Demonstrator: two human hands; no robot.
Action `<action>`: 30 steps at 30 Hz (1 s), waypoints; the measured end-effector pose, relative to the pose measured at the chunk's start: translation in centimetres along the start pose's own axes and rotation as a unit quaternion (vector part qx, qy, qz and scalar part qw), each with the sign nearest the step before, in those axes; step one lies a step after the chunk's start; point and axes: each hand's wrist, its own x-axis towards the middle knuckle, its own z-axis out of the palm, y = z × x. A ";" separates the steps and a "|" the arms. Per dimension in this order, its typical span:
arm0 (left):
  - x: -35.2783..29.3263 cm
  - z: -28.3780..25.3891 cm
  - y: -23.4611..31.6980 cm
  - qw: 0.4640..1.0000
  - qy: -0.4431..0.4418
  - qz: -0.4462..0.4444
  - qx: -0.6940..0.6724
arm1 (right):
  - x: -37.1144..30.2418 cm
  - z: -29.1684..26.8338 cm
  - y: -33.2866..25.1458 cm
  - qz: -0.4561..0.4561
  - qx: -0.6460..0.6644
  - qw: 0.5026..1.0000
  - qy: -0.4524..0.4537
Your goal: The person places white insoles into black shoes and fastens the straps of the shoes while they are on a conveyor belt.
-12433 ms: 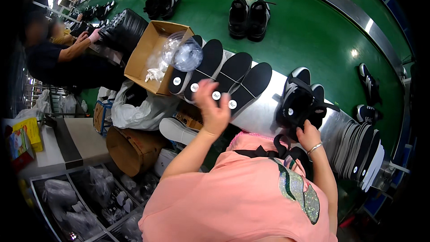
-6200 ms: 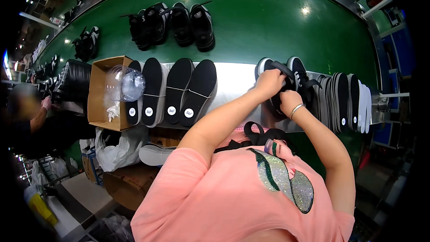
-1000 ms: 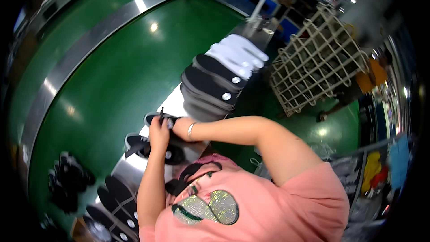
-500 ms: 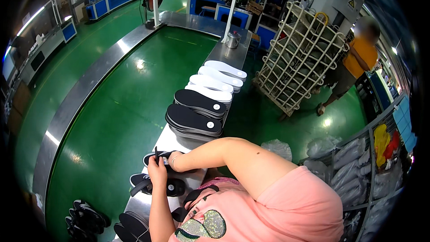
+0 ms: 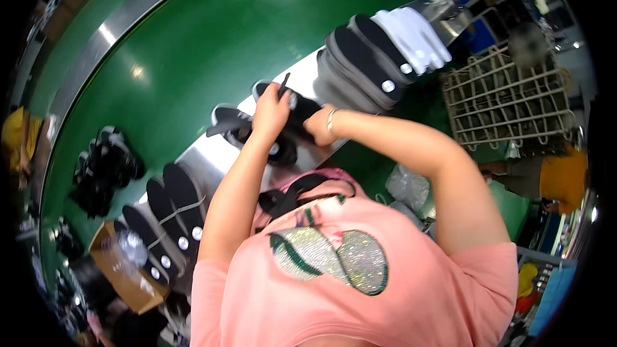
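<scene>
A black shoe [image 5: 301, 110] with a light edge lies on the metal bench between my hands. My left hand [image 5: 270, 114] is closed on a thin black strip [image 5: 283, 87] that sticks up above the fingers; whether it belongs to the shoe I cannot tell. At the shoe's near right side my right hand [image 5: 317, 126], a bracelet on its wrist, grips it, the fingertips partly hidden by the dark upper. Beside it to the left lies a second black shoe [image 5: 281, 153], partly behind my left forearm, with a dark flap [image 5: 225, 119] standing out at its far end.
Stacked black insoles [image 5: 363, 67] and white insoles [image 5: 414, 38] lie farther along the bench [image 5: 209, 157]. Tied black insoles [image 5: 177, 202] and a cardboard box [image 5: 132, 276] are at the near left. Dark shoes [image 5: 106, 167] sit beyond the bench. A wire cart [image 5: 508, 99] and a person in orange [image 5: 562, 183] are at the right.
The view has swung down and round, so the bench runs more slantwise and the box at the near left shows. Both hands stay at the same shoe, the left one still holding the strip.
</scene>
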 end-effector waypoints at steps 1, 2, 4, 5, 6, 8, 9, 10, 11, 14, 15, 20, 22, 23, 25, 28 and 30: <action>0.1 0.1 -0.4 1.000 0.003 0.005 -0.016 | 0.3 0.0 0.2 0.007 -0.005 1.000 0.002; 0.2 0.0 -0.6 0.998 -0.019 -0.015 -0.050 | 0.4 0.1 0.7 0.008 0.099 0.995 0.010; 0.3 -0.1 -0.9 0.990 -0.056 -0.049 -0.120 | 0.6 0.3 1.7 -0.014 0.322 0.945 0.056; 0.5 -0.2 -1.0 0.988 -0.064 -0.044 -0.134 | 0.9 0.5 2.1 -0.001 0.426 0.900 0.096; 0.5 -0.3 -0.9 0.985 -0.071 -0.050 -0.149 | 1.1 0.9 2.2 0.027 0.640 0.763 0.088; 0.5 -0.4 -0.8 0.983 -0.099 -0.051 -0.149 | 1.6 1.8 2.4 0.012 0.751 0.641 0.156; 0.6 -0.5 -0.8 0.985 -0.099 -0.048 -0.133 | 2.0 2.2 2.3 0.012 0.769 0.616 0.169; 0.6 -0.5 -0.7 0.987 -0.100 -0.045 -0.117 | 2.3 2.5 2.4 0.020 0.758 0.625 0.186; 0.6 -0.5 -0.7 0.989 -0.096 -0.034 -0.104 | 2.7 2.7 2.4 0.018 0.749 0.633 0.196; 0.6 -0.2 -0.7 0.988 -0.081 -0.049 -0.119 | 3.2 2.9 2.4 0.003 0.752 0.625 0.209; 0.6 -0.1 -0.8 0.988 -0.075 -0.061 -0.122 | 3.2 2.8 2.4 0.015 0.757 0.617 0.213; 0.8 -0.6 -0.4 0.995 -0.030 -0.055 -0.075 | 1.1 3.2 2.9 -0.167 0.812 0.529 0.182; 0.5 -1.1 0.2 0.994 -0.034 -0.062 -0.079 | -0.3 3.6 3.2 -0.244 0.827 0.479 0.166; 0.2 -1.4 0.5 0.994 -0.027 -0.046 -0.090 | -0.8 3.6 3.0 -0.196 0.808 0.516 0.206; -0.6 -2.1 1.7 0.994 -0.018 -0.026 -0.107 | -1.9 3.4 2.5 -0.095 0.755 0.576 0.297; -3.0 -2.9 4.0 0.984 0.122 0.129 -0.028 | -4.1 2.8 1.2 -0.067 0.592 0.677 0.432; -4.7 -4.1 5.5 0.983 0.061 0.163 -0.059 | -5.6 2.2 -0.1 -0.084 0.509 0.714 0.474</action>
